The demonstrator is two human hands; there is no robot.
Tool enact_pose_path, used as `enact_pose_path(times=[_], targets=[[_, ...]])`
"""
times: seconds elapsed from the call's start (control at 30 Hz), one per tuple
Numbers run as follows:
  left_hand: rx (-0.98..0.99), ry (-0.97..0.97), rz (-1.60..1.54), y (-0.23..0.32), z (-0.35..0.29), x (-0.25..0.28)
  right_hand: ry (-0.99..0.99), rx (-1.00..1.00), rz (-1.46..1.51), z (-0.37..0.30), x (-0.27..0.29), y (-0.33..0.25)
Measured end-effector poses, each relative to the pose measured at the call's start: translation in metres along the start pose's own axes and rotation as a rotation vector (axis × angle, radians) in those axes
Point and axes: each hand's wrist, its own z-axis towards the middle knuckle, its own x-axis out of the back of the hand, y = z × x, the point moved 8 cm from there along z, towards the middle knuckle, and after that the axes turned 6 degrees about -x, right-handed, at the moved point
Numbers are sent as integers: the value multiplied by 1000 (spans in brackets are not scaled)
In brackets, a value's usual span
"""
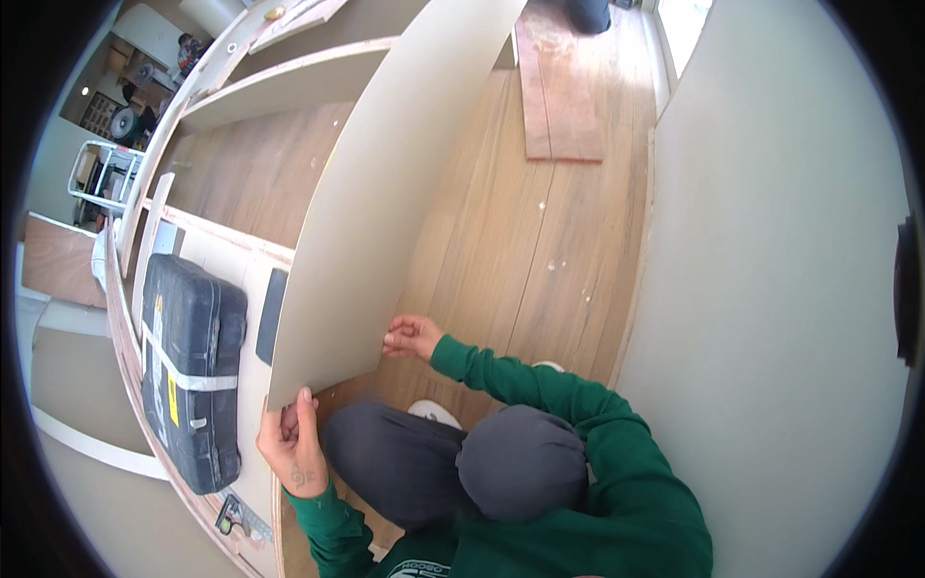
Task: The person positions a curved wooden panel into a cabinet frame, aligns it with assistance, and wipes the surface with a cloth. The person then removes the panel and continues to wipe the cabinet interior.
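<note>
A plain pale wall [771,289] rises right of the wood-plank floor [491,212], which pale specks [551,266] dot; bright light fills an opening [684,31] at top right.

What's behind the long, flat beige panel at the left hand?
Past the panel, brown wood-plank floor and a pale frame board show. A dark grey object peeks out beside the panel's left edge; the panel covers its remainder.

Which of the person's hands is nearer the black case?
The left hand, gripping a corner of the pale panel; the right hand is farther from the black case.
</note>
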Motion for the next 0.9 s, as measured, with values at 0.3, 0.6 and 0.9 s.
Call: enact_pose_path(times=[0.3,0.6,0.9], targets=[[-200,-10,351,51,19,11,-24,-42,-128,5,4,0],[-385,-182,219,83,72,2,-86,-5,-158,3,-3,-2],[-295,-542,442,60,84,-43,-60,42,-290,-9,-12,-8]])
